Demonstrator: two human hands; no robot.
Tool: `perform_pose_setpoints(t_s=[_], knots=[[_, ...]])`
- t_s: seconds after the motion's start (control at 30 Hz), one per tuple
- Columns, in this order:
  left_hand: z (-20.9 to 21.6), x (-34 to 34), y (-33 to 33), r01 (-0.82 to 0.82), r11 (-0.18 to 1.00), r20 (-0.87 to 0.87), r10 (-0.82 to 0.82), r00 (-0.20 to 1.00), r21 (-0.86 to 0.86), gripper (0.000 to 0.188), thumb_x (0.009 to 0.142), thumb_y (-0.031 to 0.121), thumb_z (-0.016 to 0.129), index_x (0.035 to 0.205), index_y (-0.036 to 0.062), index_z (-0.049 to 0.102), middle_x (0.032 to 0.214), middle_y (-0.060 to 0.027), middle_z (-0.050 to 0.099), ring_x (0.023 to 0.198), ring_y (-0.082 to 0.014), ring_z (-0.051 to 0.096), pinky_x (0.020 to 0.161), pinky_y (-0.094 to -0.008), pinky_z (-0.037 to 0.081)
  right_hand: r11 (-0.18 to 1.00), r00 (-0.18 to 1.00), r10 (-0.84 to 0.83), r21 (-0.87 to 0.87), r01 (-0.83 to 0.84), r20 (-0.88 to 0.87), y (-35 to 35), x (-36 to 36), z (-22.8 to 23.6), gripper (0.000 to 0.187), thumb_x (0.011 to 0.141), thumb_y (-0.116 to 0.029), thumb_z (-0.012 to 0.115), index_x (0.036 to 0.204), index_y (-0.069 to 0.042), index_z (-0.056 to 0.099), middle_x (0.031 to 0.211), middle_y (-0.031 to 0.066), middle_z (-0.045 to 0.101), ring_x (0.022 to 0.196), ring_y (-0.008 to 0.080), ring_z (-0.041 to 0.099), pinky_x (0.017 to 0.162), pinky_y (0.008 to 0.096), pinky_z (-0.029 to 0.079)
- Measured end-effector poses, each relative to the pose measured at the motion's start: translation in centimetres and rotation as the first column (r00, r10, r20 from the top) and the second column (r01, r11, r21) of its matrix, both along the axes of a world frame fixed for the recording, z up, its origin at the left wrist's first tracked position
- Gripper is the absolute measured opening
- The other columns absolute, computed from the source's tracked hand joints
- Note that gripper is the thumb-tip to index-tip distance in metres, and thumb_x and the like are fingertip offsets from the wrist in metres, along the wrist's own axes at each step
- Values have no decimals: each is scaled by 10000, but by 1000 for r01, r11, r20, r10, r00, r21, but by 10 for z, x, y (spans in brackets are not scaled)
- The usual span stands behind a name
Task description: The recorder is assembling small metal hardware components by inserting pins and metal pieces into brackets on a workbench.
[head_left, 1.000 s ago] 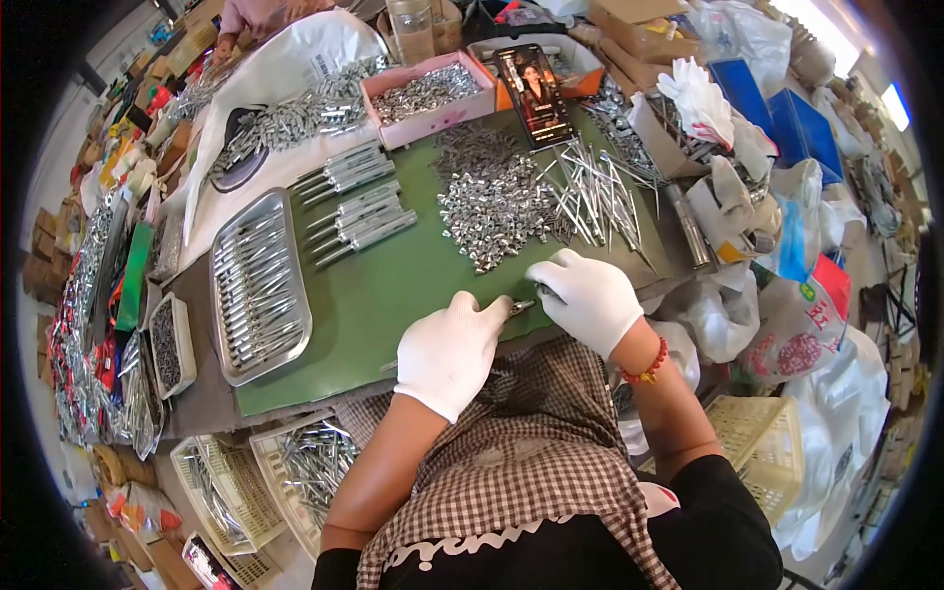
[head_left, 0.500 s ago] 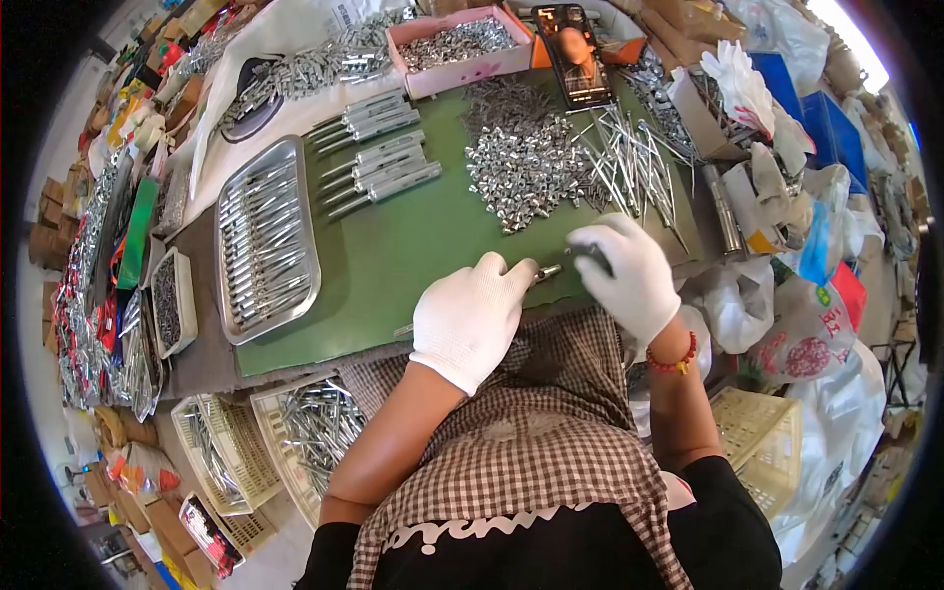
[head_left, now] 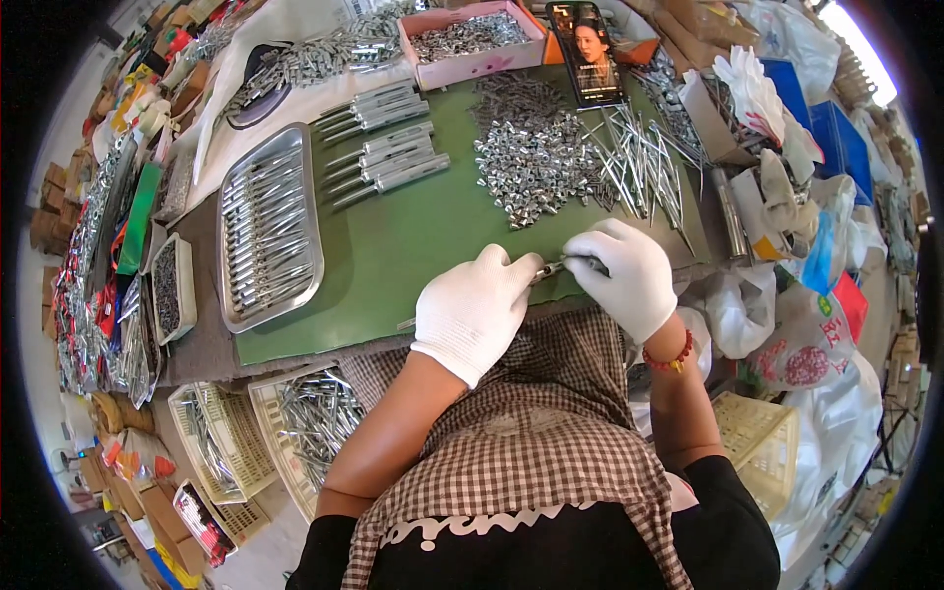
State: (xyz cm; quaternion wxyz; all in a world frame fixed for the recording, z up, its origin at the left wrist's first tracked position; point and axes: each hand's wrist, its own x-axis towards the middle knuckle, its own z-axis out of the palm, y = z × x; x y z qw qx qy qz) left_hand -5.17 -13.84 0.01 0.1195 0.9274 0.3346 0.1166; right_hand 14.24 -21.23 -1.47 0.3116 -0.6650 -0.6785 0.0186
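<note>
My left hand (head_left: 474, 310), in a white knit glove, is closed around a slim silver metal tube (head_left: 548, 269) whose end sticks out past the thumb and forefinger. The gloved right hand (head_left: 627, 280) pinches at that same end. A small dark piece (head_left: 596, 264) shows between its fingers; its kind is too small to tell. Both hands are over the near edge of the green work mat (head_left: 393, 246). Beyond them lie a heap of small silver metal fittings (head_left: 531, 172) and a bundle of thin metal rods (head_left: 644, 172).
To the left stands a metal tray (head_left: 317, 261) of slim metal parts, with several silver tubes (head_left: 413, 172) stacked beside it. A pink box (head_left: 472, 71) of small parts and a propped phone (head_left: 587, 54) are at the back. Plastic baskets (head_left: 270, 418) sit below the table edge.
My right hand has moved slightly left, so its fingertips now meet the end of the tube; before, there was a gap. My left hand keeps its hold.
</note>
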Motion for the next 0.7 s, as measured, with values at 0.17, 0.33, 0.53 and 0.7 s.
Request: perform_pose_setpoints(t_s=[0.17,0.33,0.53,0.7], knots=[[1,-1,0,10,1000,9,-10,1000,-13,185,906,209,591,1071,209,673,834,-75,604,679,-289,647,590,-398,531,997,993,66,32,-63,-96,1,-16,-1,101,785,-142,732,872,-130,682,826,52,637,782,275,641,672,380,520],[-3,-2,2,28,999,52,-27,998,-18,203,897,199,605,1091,207,666,843,-72,603,677,-294,647,583,-401,532,998,999,32,51,-31,-16,0,-17,-2,118,764,-92,761,876,-110,725,821,58,673,741,258,656,651,345,525],[0,-2,3,45,998,10,-45,999,-33,211,896,202,614,1101,192,663,858,-74,603,687,-290,650,593,-401,535,999,991,-27,-43,22,-128,-2,-20,-1,75,773,-84,743,845,-97,726,823,62,676,687,258,650,619,340,513],[-1,-4,3,59,998,11,-58,998,-28,236,913,223,611,1142,208,664,850,-77,593,681,-292,645,589,-403,529,982,994,-17,-191,-4,-107,1,-18,10,62,787,-110,738,841,-104,707,797,76,645,699,275,639,616,358,501]])
